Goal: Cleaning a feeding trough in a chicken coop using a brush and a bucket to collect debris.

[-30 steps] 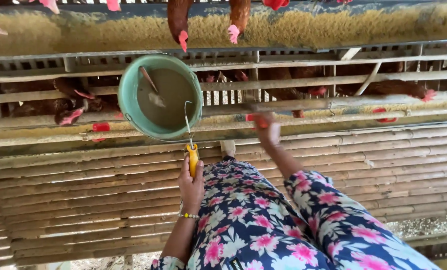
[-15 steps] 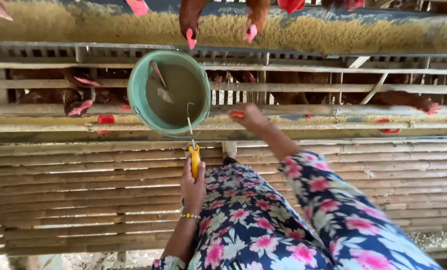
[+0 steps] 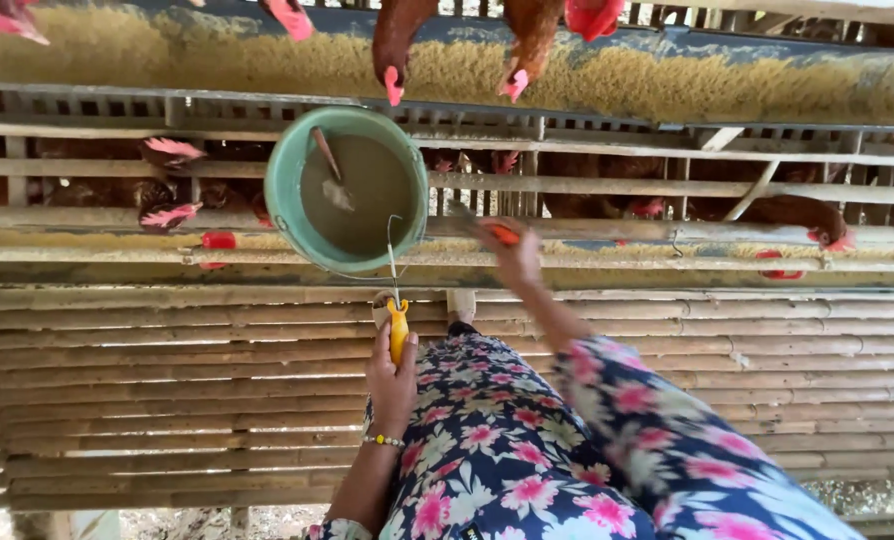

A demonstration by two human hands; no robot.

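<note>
We see the upper feed trough (image 3: 667, 80) heaped along its length, with 2 brown hens (image 3: 467, 30) pecking. Our green bucket (image 3: 347, 190) still holds feed and a scoop (image 3: 329, 170). Our left hand (image 3: 392, 385) grips its yellow handle (image 3: 397, 335); our right hand (image 3: 512, 250), closed on something orange, reaches the lower trough (image 3: 117, 245), which looks sparser.

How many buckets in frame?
1: a green bucket at upper centre-left, hanging by its wire handle from the left hand, in front of the cage slats. None other shows.
</note>
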